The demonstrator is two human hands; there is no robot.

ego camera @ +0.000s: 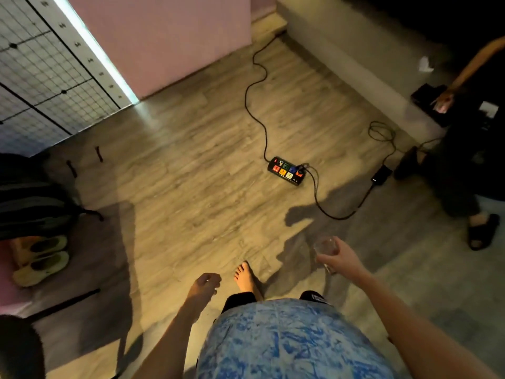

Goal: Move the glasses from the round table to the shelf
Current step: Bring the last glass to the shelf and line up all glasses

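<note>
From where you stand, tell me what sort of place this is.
Probably a room in a home. Wood-look floor, a multi-socket power strip with cables trailing across it, and slippers set by a backpack. The right hand carries a glass; neither table nor shelf shows.

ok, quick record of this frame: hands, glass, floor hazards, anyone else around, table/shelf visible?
right hand: holds a clear glass, roughly upright
left hand: empty, fingers loosely curled
stance: barefoot, one foot forward on the wood floor
floor hazards: power strip and black cable ahead
other people: one at right in black sandals; a head at bottom left
left side: pair of slippers
round table / shelf: neither identifiable in view
</note>
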